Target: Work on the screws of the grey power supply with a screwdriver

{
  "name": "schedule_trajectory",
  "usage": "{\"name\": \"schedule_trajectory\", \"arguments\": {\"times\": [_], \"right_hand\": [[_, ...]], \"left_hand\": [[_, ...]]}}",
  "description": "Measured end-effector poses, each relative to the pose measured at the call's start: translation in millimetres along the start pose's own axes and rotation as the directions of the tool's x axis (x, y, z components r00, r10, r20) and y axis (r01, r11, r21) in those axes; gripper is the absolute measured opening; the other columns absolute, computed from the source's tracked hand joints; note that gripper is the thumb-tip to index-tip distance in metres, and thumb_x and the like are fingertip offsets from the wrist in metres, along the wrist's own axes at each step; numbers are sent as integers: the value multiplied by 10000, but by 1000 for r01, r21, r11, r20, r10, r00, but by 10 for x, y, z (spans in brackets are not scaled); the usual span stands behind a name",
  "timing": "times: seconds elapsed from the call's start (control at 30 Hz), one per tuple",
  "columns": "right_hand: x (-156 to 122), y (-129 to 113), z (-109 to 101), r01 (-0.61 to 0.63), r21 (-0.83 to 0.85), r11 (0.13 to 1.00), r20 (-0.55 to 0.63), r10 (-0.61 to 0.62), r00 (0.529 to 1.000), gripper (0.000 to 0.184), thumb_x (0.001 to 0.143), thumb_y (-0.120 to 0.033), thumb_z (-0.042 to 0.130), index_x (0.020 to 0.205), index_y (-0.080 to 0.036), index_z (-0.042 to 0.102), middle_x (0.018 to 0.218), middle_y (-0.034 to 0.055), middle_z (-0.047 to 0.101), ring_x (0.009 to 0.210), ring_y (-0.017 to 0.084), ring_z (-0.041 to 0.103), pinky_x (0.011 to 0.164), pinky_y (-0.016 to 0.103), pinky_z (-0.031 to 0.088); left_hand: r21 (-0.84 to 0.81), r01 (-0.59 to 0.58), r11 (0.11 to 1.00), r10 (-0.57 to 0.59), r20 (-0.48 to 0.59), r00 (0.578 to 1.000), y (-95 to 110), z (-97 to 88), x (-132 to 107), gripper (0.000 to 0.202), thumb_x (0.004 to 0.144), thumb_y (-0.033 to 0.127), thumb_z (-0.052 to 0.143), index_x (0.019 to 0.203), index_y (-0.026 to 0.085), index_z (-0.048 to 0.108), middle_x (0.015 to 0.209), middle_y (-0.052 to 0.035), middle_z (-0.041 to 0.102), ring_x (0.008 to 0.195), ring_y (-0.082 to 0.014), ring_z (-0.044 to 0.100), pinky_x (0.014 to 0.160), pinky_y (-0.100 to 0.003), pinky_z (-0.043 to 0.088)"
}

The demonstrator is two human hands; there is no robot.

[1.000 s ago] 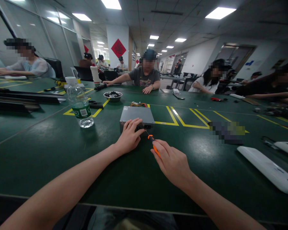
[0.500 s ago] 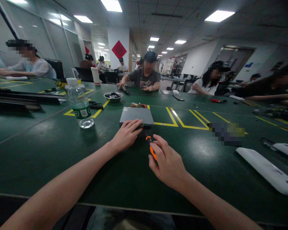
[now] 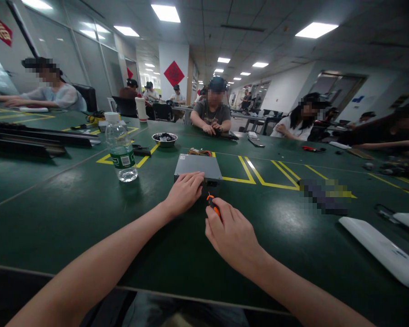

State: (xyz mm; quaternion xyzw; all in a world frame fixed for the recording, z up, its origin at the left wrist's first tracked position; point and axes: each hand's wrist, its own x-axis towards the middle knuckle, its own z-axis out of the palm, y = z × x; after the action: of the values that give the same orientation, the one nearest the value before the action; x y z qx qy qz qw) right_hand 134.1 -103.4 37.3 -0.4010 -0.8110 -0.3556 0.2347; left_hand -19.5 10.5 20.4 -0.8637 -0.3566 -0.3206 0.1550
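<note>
A grey metal computer power supply (image 3: 199,165) lies on the green table in front of me. My left hand (image 3: 187,193) grips its near edge, fingers close together over the top and the thumb mostly hidden. My right hand (image 3: 230,229) is closed around a screwdriver (image 3: 214,205) with an orange and black handle. The screwdriver's thin shaft points up at the unit's near face, close to the black power socket (image 3: 211,184). Whether the tip touches the unit, I cannot tell. Bundled coloured wires (image 3: 200,152) come out at the far side.
A water bottle (image 3: 122,154) stands to the left, near a metal bowl (image 3: 164,140) of small dark parts. Long black metal rails (image 3: 30,138) lie far left. White casings (image 3: 378,247) are at right. A co-worker (image 3: 211,109) sits opposite; other people sit around.
My right fingers have closed more tightly around the screwdriver handle. My left fingers have drawn closer together on the power supply. The co-worker opposite has brought both hands together. The view has shifted slightly.
</note>
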Motion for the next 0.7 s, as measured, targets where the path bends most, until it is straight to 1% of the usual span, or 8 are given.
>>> {"name": "schedule_trajectory", "arguments": {"times": [0.1, 0.23, 0.3, 0.4, 0.5, 0.6, 0.63, 0.7], "right_hand": [[6, -20, -27, 13, -9, 1000, -3, -13, 1000, 205, 812, -96, 450, 971, -107, 579, 988, 153, 621, 915, 231, 582, 759, 322, 473], [-6, -9, -99, 28, -63, 998, 23, -27, 999, 227, 836, -74, 422, 986, -124, 585, 959, 130, 633, 877, 202, 591, 741, 291, 454], [-6, -1, -128, -19, -109, 994, 66, 26, 997, 199, 846, -98, 430, 967, -134, 584, 902, 112, 636, 794, 183, 598, 673, 273, 441], [-13, 14, -130, -112, -144, 983, 138, 132, 982, 137, 869, -195, 448, 854, -147, 576, 695, 49, 594, 583, 136, 553, 529, 249, 379], [-40, 25, -86, -171, -125, 977, 212, 195, 958, 162, 864, -278, 480, 780, -155, 546, 619, 26, 553, 520, 128, 527, 482, 246, 344], [-68, 11, -29, -212, -70, 975, 321, 224, 920, 112, 854, -244, 486, 875, -149, 541, 669, 39, 582, 554, 146, 561, 488, 246, 357], [-71, 0, -15, -227, -47, 973, 364, 229, 903, 130, 852, -214, 473, 943, -143, 534, 694, 44, 594, 566, 152, 572, 488, 247, 362], [-62, -23, -5, -266, 6, 964, 446, 236, 863, 251, 848, -176, 440, 1089, -126, 487, 750, 59, 617, 588, 165, 592, 484, 250, 367]], "left_hand": [[-27, 95, 995, -96, -38, 995, 23, 56, 33, 291, 853, 218, 442, 1133, 151, 489, 1166, -75, 564, 1058, -210, 492, 871, -352, 389], [-29, 112, 993, -114, -63, 992, 41, 116, 47, 286, 832, 220, 480, 1115, 190, 511, 1174, -52, 554, 1063, -230, 456, 848, -367, 368], [-44, 133, 990, -137, -82, 987, 56, 132, 48, 267, 826, 219, 491, 1090, 195, 524, 1153, -47, 565, 1078, -233, 437, 859, -370, 353], [-68, 172, 983, -178, -91, 980, 81, 142, 54, 252, 816, 201, 505, 1067, 205, 526, 1130, -36, 571, 1096, -224, 424, 880, -371, 329], [-76, 202, 976, -208, -83, 975, 98, 147, 67, 232, 808, 197, 519, 1038, 217, 529, 1106, -23, 575, 1071, -214, 444, 872, -373, 321], [-78, 212, 974, -218, -79, 973, 102, 150, 80, 207, 810, 205, 520, 1016, 223, 532, 1085, -19, 579, 1049, -209, 456, 856, -370, 319], [-79, 217, 973, -223, -79, 972, 102, 151, 84, 199, 814, 206, 516, 1011, 225, 532, 1078, -20, 581, 1044, -208, 459, 850, -369, 318], [-79, 226, 971, -232, -76, 970, 100, 156, 88, 185, 820, 212, 509, 1003, 229, 534, 1067, -21, 583, 1035, -209, 461, 840, -370, 317]]}}
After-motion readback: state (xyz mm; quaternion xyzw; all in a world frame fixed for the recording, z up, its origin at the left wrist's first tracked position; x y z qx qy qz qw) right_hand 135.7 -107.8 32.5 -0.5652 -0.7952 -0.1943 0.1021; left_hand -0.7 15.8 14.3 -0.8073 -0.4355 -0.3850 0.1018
